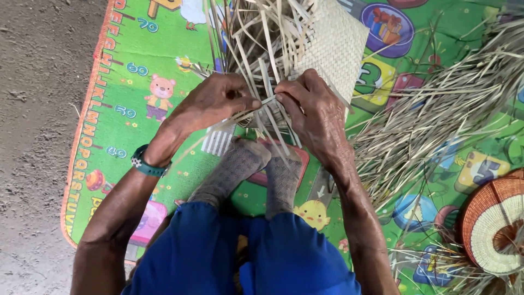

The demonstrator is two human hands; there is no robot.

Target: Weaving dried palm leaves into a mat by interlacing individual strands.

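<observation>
Pale dried strips fan up from a half-woven mat as a person seated on the floor works its edge with both hands. The left hand pinches a thin strip between thumb and forefinger, the other fingers curled in; a green watch circles that wrist. The right hand meets it fingertip to fingertip, closed on the same cluster of strips where the weaving stops. The finished part of the mat, a tight checker of flat bands, lies just beyond the right hand's knuckles, tilted toward the upper right. Loose ends trail down from the hands and brush the toes of two grey socks, which sit close together directly below the work. Blue trousers fill the bottom of the view.

Everything rests on a bright green play mat printed with cartoon animals, letters and numbers, its orange border running along bare grey concrete floor at the left. To the right of the right forearm, a thick heap of straw sprawls across the play mat, well apart from the hands. At the far right edge sits part of a round coiled basket in orange and cream.
</observation>
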